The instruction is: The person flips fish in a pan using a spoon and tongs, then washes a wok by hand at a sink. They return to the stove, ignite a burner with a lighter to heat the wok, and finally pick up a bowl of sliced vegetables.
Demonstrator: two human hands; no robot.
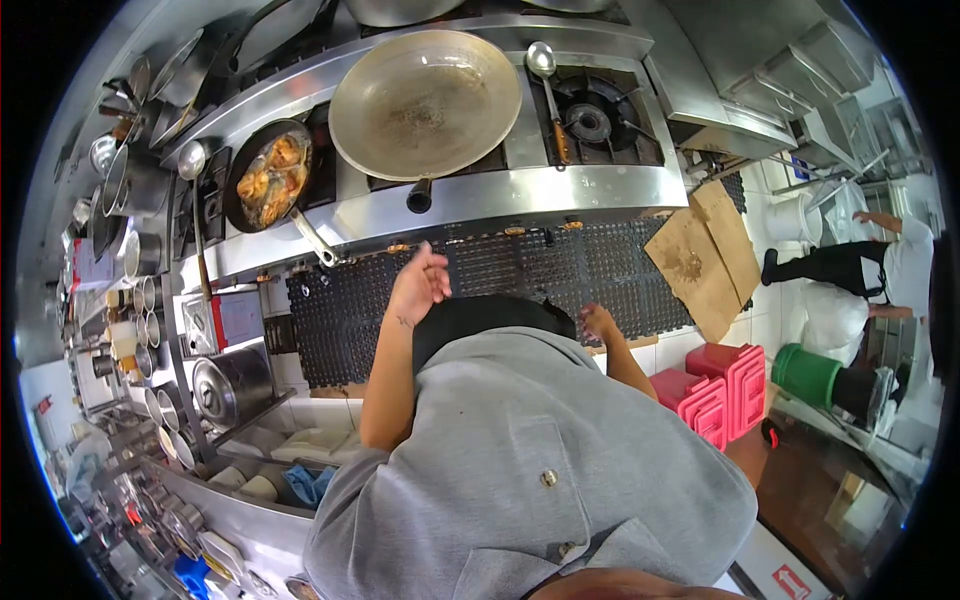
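My left hand [421, 282] is raised in front of my waist, fingers loosely bent and apart, holding nothing. My right hand [598, 323] hangs low by my other side; its fingers show only in part, loosely bent, with nothing visible in them. Ahead, a wide pale metal pan [425, 85] rests on the stove, its dark handle towards me. Left of it stands a dark frying pan [235, 205] holding browned food pieces [268, 182] in liquid. Its metal handle [315, 240] juts over the stove's front edge, nearer my left hand. Neither hand touches a pan.
A ladle [193, 160] lies at the stove's left, another [541, 60] beside the right burner [588, 123]. Black matting [490, 262] and flattened cardboard [690, 265] cover the floor. Red bins [692, 400] stand behind right; a person [870, 265] is at the far right. A lidded pot [232, 388] sits left.
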